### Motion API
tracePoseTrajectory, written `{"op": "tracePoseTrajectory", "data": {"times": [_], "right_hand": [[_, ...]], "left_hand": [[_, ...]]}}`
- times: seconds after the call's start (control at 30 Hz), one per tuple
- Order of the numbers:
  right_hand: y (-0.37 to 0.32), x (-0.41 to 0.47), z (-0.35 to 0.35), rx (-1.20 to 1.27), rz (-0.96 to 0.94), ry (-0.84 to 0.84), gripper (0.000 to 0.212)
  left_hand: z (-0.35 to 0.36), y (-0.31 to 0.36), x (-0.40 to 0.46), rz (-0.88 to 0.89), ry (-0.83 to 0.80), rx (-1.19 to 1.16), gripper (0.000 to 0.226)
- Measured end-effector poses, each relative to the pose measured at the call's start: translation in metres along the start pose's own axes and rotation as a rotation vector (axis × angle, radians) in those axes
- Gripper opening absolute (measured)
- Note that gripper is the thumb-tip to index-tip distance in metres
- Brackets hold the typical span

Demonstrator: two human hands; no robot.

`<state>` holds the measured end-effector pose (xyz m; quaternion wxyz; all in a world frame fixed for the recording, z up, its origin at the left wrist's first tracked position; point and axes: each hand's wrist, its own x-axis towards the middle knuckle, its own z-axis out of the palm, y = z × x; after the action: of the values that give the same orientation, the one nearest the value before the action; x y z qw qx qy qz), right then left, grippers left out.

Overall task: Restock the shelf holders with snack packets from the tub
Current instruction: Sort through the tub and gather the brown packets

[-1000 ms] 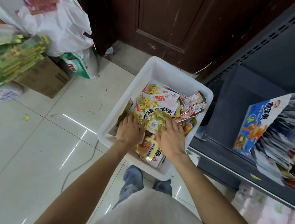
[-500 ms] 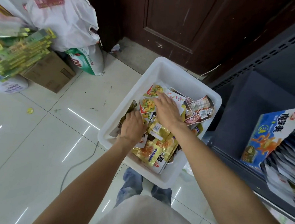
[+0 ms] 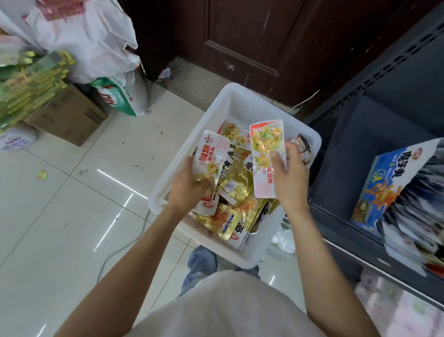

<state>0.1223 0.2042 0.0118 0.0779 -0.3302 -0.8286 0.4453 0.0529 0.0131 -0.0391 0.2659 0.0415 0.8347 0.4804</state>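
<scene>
I have two hands. My left hand point(image 3: 187, 189) holds one pink-and-white packet point(image 3: 210, 167). My right hand point(image 3: 289, 181) holds one more packet point(image 3: 263, 155) like it. There is one white tub point(image 3: 236, 103) on the floor, with a pile of gold packets point(image 3: 236, 185) in it, too many and too mixed up to count. I see one blue box point(image 3: 390, 179) on the shelf, one brown box point(image 3: 68, 116) and one white bag point(image 3: 93, 33).

We see white-and-pink packets point(image 3: 263, 158) printed with yellow food in each hand, gold foil packets point(image 3: 237, 180) beneath them in a white tub point(image 3: 237, 100) (blue holder box point(image 3: 384, 186) right of our right hand point(image 3: 290, 181)).
</scene>
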Motion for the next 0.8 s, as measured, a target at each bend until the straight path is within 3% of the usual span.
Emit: {"op": "tracePoseTrajectory", "data": {"times": [0.1,0.17,0.23,0.3,0.4,0.5,0.6,0.67,0.8], "right_hand": [[-0.004,-0.045,-0.018,0.543,0.354,-0.025,0.020],[-0.008,-0.066,-0.035,0.803,0.456,-0.124,0.038],[-0.013,-0.082,-0.056,0.965,0.418,-0.250,0.058],[-0.018,-0.097,-0.082,0.929,0.292,-0.271,0.060],[-0.024,-0.117,-0.131,0.735,0.175,-0.044,0.035],[-0.010,-0.138,-0.188,0.657,0.172,0.214,0.021],[0.017,-0.161,-0.247,0.649,0.168,0.420,0.020],[0.035,-0.177,-0.283,0.684,0.146,0.540,0.022],[0.074,-0.200,-0.345,0.696,0.074,0.794,0.024]], "left_hand": [[-0.015,0.020,-0.021,-0.084,-0.148,-0.522,0.037],[-0.017,0.035,-0.030,-0.106,-0.237,-0.642,0.034],[-0.013,0.053,-0.036,-0.113,-0.278,-0.668,0.034],[-0.006,0.075,-0.044,-0.098,-0.286,-0.659,0.034],[0.016,0.119,-0.057,0.035,-0.313,-0.606,0.036],[0.064,0.176,-0.075,0.225,-0.382,-0.572,0.027],[0.124,0.230,-0.101,0.419,-0.428,-0.565,0.020],[0.160,0.257,-0.119,0.510,-0.475,-0.583,0.027],[0.231,0.294,-0.143,0.576,-0.511,-0.587,0.030]]}}
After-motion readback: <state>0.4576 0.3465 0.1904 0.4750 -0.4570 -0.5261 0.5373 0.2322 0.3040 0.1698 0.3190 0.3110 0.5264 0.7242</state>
